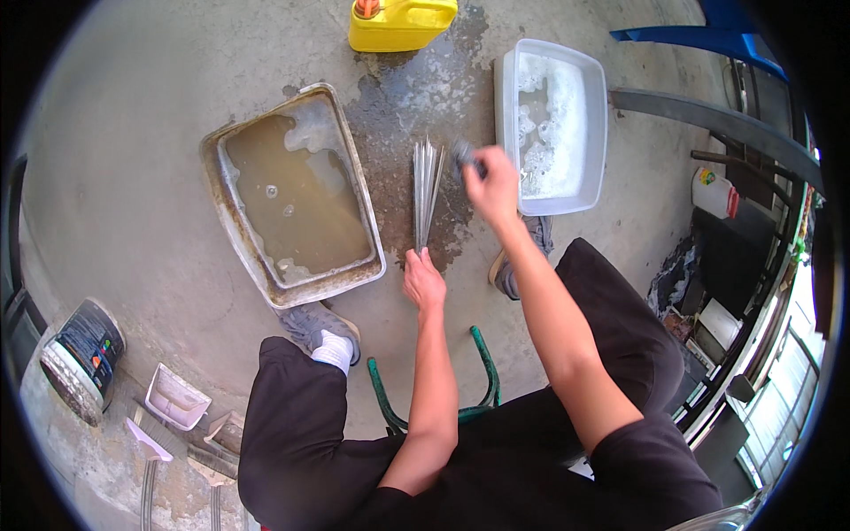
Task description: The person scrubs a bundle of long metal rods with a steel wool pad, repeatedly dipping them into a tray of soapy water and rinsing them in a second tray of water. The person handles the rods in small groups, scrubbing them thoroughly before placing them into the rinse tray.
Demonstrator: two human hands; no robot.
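My left hand point(425, 279) grips the near end of a bundle of thin metal rods point(426, 192), whose far ends fan slightly apart over the wet concrete. To their right, my right hand point(491, 182) holds a dark grey scrubbing pad point(463, 159), blurred and apart from the rods. A grimy rectangular basin point(375, 249) of murky brown water lies to the left. A translucent plastic tub point(597, 133) with white suds stands at the right, just past my right hand.
A yellow jerrycan point(402, 26) stands at the far side. Green metal legs point(488, 365) show between my knees. A bucket point(86, 358), a dustpan point(176, 398) and brooms point(149, 438) are at the lower left. A grey metal bar point(704, 119) extends from the tub's right.
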